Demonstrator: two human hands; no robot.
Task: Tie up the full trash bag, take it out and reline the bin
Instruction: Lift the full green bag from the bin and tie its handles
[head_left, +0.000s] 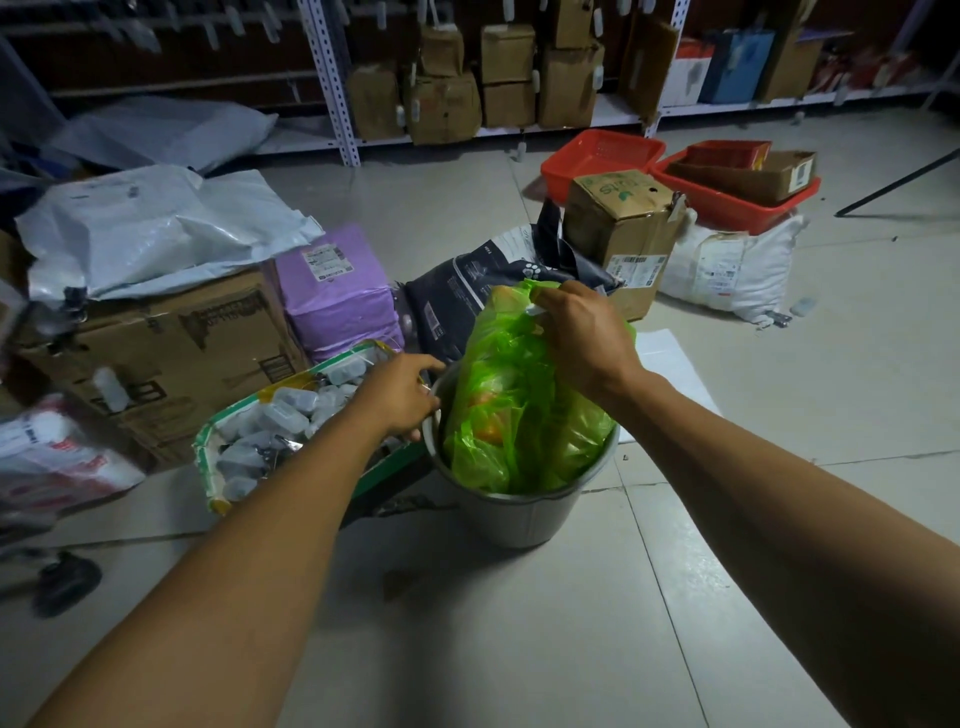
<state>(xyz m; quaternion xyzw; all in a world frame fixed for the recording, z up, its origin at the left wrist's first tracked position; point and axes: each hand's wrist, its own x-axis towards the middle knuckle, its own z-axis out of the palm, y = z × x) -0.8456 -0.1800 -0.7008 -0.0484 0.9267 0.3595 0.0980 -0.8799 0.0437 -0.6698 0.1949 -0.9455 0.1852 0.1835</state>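
Looking down: pale glossy tiled floor (519, 649), cluttered with parcels and boxes.
Shelving: white perforated metal shelving unit (332, 104) along the far wall, its lower shelf stacked with brown cardboard cartons (441, 98).
Left side: large brown cardboard box (156, 353) with crumpled grey plastic mailer bags (156, 228) lying on top; beside it a purple wrapped parcel (337, 296) bearing a white label.
Far right: red plastic baskets (602, 156) on the floor, with a white woven sack (727, 270) near them and a taped brown carton with green print (623, 228) just left of the sack.
Bin: round grey metal bin (519, 514) standing upright on the floor at centre.
Bag: translucent green plastic trash bag (519, 415), full, sitting in the bin and rising well above its rim, its top gathered upward.
Neighbour: open green-and-white box of small white plastic items (270, 415) touching the bin's left side.
Right hand (582, 332): fingers curled, pinching the gathered top of the bag.
Left hand (400, 395): at the bin's left rim, fingers curled over the edge, gripping it.
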